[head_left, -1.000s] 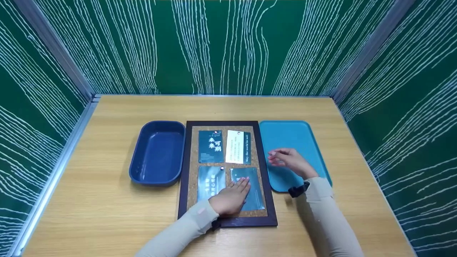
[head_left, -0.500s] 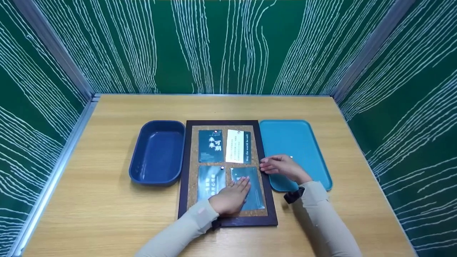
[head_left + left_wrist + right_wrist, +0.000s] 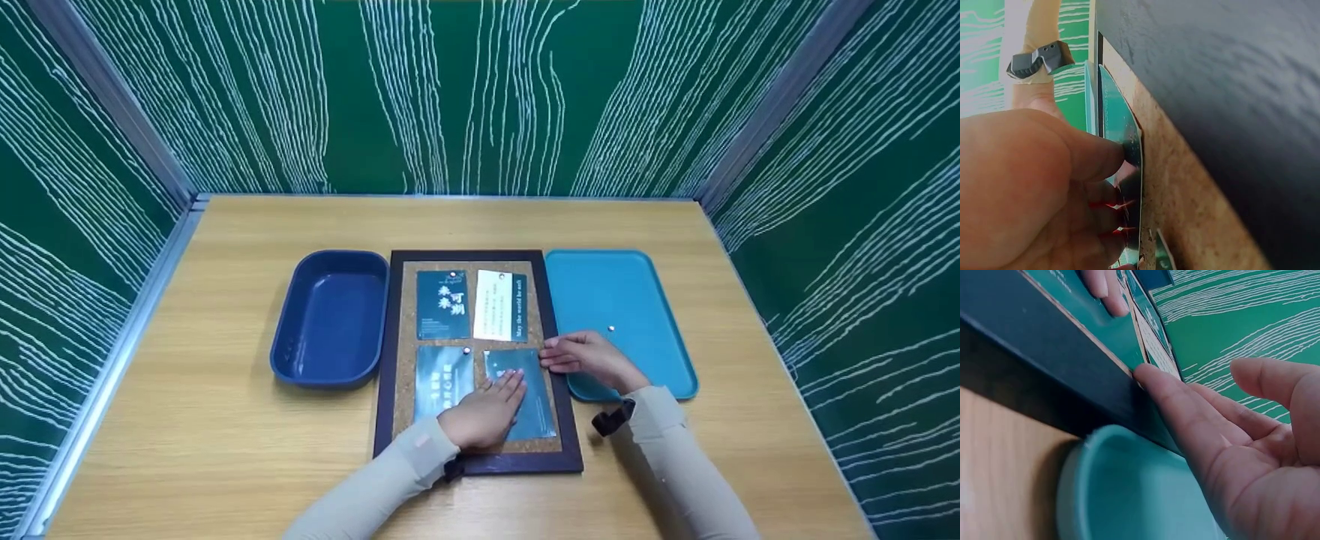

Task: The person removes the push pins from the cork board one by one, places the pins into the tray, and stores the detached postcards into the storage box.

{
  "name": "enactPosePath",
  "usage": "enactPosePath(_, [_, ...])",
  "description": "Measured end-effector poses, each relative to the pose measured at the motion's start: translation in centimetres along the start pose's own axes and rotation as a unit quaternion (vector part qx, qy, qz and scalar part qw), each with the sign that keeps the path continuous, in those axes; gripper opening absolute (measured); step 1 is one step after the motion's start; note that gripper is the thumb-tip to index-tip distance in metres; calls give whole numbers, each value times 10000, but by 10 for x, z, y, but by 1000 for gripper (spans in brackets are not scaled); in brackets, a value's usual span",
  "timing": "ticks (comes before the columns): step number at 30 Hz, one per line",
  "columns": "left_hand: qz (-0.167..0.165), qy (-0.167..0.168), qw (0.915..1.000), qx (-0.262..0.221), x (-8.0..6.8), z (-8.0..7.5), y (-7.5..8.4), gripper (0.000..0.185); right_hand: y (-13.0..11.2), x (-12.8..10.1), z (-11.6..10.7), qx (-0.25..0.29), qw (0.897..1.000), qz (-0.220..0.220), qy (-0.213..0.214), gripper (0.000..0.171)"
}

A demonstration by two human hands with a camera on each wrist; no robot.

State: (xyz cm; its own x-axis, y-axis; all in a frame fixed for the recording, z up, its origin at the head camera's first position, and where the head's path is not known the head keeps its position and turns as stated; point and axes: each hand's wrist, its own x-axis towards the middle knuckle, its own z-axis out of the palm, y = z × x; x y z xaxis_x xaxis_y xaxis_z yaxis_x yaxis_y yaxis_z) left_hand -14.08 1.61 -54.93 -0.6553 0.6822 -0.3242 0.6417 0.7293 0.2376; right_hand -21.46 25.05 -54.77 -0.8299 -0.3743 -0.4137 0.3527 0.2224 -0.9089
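1. Cork board [image 3: 405, 330] in a dark frame lies flat mid-bench [image 3: 225, 450], with four cards on it in two rows.
2. Left hand [image 3: 484, 416] lies flat, fingers straight and released, pressing the lower right card [image 3: 536, 409]; the card sits under its fingertips and reaches out toward the board's right frame edge. The left wrist view shows the thumb [image 3: 1095, 154] on that card's surface.
3. Right hand [image 3: 589, 360] is relaxed with fingers extended, grasping nothing. Its fingertips [image 3: 1145, 374] touch the board's right frame at the upper right corner of the same card, so the card lies just left of this hand.
4. Lower left card [image 3: 435, 375] holds a pin [image 3: 466, 350] at its top right corner, just beside the left hand.
5. Teal tray [image 3: 645, 300] touches the board's right side and carries one small pin [image 3: 611, 328], near the right hand's knuckles.
6. Dark blue tub [image 3: 330, 322] sits against the board's left side.
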Motion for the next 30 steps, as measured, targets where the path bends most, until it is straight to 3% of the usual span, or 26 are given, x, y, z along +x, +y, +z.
enactPosePath(10, [-35, -74, 9999, -115, 1, -1, -1, 55, 1, -1, 5, 575, 9982, 131, 91, 52])
enactPosePath(20, [22, 52, 10000, -17, 1, -1, 0, 55, -2, -5, 6, 1122, 9928, 332, 251, 46])
enactPosePath(30, [-12, -16, 9998, -213, 0, -1, 0, 55, -1, -2, 7, 1188, 9913, 483, 303, 46])
